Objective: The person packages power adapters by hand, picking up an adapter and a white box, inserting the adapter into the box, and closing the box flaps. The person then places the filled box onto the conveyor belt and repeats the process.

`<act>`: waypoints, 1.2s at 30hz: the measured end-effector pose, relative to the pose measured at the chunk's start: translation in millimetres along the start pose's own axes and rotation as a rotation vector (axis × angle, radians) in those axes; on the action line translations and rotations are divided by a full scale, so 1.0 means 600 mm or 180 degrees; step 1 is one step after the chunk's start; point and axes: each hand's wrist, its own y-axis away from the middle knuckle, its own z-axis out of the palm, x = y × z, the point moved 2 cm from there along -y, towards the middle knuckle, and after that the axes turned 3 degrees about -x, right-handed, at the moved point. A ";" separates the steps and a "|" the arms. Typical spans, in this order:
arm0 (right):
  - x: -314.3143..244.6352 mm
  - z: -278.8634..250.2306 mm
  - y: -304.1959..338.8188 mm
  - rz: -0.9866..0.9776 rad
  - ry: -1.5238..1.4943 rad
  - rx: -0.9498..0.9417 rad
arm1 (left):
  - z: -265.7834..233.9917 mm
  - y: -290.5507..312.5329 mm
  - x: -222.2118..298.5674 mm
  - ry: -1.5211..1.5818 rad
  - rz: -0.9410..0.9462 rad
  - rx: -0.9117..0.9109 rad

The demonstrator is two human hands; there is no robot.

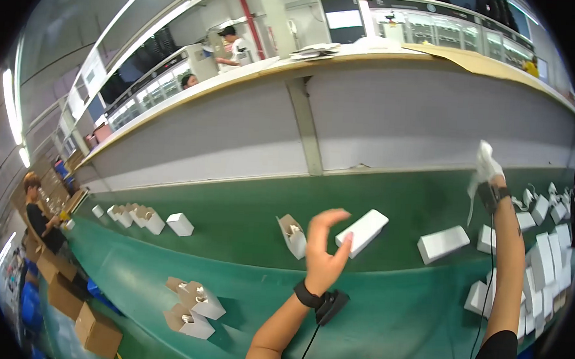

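My left hand point(326, 256) is held over the work surface, thumb and fingers apart in a curve, with nothing between them. Its thumb overlaps the near end of a closed white box point(368, 230). Just left of that hand stands an open white box point(292, 237) with flaps up and something white inside. My right hand point(497, 181) reaches far to the right, closed on a white corded item point(486, 160); its thin cord dangles. That item covers most of the fingers, and its exact kind is unclear. Below lies another closed white box point(443, 244).
White boxes point(543, 264) are stacked at the right, with white corded pieces point(552, 193) behind them. Open filled boxes point(193, 304) stand left on the green surface point(249, 288); more line the darker green strip point(234, 203). Cartons point(97, 331) and a person point(42, 215) are far left.
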 end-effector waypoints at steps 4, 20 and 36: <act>-0.199 0.082 0.183 0.0112 -0.1765 -0.1377 | 0.112 0.048 0.041 0.3997 -0.2108 -0.2025; -0.145 0.060 0.671 -0.1253 0.0352 -0.1561 | 0.286 0.073 0.034 0.6142 -0.2019 -0.1684; -0.163 -0.062 0.659 0.0754 -0.2592 -0.1910 | 0.159 0.004 -0.238 -0.0491 -0.2328 -0.2577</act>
